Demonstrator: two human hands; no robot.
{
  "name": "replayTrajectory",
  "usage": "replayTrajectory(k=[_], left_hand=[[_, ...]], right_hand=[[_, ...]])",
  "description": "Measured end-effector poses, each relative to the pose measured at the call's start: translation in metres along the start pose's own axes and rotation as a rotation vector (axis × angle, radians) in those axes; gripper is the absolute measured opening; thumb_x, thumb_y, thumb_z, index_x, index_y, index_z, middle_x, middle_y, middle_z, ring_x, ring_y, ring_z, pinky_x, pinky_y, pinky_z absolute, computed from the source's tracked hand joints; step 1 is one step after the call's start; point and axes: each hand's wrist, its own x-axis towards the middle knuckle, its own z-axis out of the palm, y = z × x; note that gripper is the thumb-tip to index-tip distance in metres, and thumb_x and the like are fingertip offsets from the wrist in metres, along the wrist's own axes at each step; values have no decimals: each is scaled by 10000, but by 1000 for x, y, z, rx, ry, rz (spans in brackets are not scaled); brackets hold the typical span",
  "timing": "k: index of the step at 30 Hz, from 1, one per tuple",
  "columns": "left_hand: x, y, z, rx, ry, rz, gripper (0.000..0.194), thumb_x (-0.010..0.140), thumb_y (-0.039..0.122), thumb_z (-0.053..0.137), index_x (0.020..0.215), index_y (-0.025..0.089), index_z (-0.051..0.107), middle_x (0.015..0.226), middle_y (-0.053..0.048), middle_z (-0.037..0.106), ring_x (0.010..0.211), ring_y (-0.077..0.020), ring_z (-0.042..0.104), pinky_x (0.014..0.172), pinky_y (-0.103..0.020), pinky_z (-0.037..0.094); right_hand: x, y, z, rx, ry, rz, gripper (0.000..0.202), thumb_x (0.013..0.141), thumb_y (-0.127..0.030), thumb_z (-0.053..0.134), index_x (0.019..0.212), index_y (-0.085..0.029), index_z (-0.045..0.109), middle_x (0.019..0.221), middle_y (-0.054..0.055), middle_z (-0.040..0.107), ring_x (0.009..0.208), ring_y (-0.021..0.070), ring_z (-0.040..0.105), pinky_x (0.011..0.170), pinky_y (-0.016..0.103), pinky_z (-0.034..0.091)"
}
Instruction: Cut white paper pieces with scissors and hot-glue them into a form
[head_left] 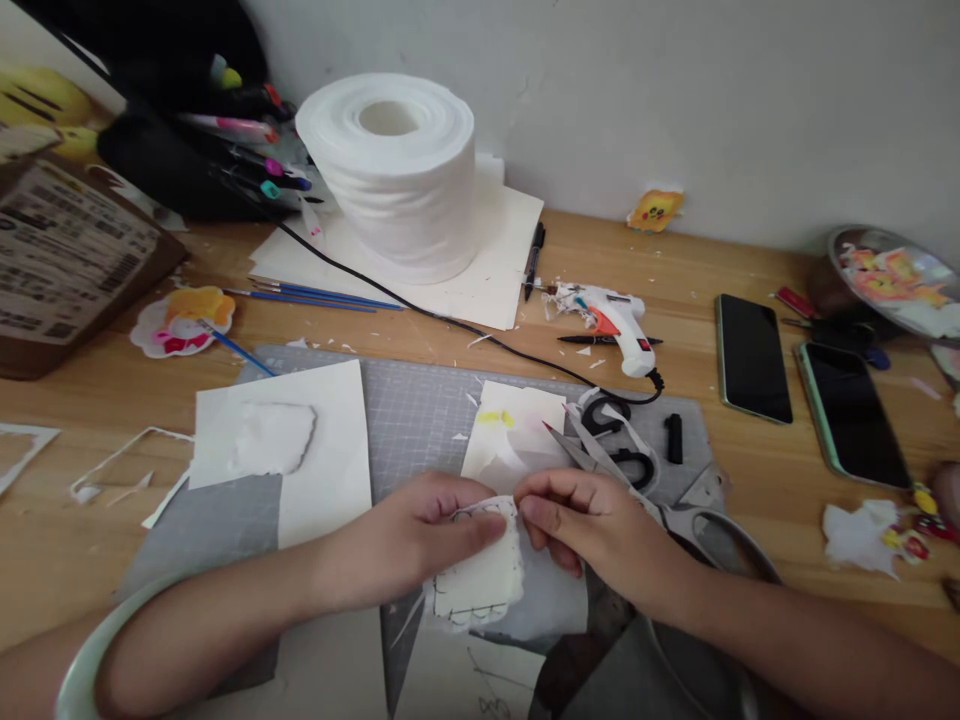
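A small cream paper piece with dark pen lines and a scalloped white edge is held up over the cutting mat. My left hand grips it, thumb lying across its upper face. At its upper right corner, my right hand pinches the edge between thumb and fingertips. Just beyond the right hand lie scissors with black handles, and larger grey-handled scissors rest partly under the right forearm. A paper sheet with a yellow smear sits behind the hands.
A large white tissue roll stands on paper at the back. The white glue gun trails a black cord across the desk. Two phones and a metal bowl are at right; a cardboard box and a paint palette at left.
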Motion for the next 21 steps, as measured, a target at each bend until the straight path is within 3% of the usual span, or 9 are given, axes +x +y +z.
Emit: replayTrajectory(k=[8, 14, 21], left_hand=[[0, -1, -1, 157, 25, 13, 383, 835, 434, 434, 898, 135, 665, 756, -21, 615, 661, -137, 494, 584, -219, 391], [1, -3, 0, 254, 27, 58, 354, 848, 407, 426, 852, 145, 664, 677, 11, 573, 610, -113, 452, 548, -197, 361], [1, 0, 0, 74, -21, 18, 339, 862, 386, 420, 942, 162, 660, 881, -33, 647, 786, -157, 538, 709, -245, 417]], right_hand=[[-1, -2, 1, -43, -32, 31, 232, 798, -389, 552, 814, -164, 609, 612, -43, 517, 463, 43, 354, 418, 173, 270], [-4, -1, 5, -114, 15, -70, 155, 803, -316, 542, 770, -169, 581, 635, -34, 526, 588, 77, 462, 541, 184, 364], [0, 2, 2, 39, 10, -14, 233, 822, -392, 506, 815, -178, 598, 632, -39, 530, 436, 43, 385, 420, 184, 311]])
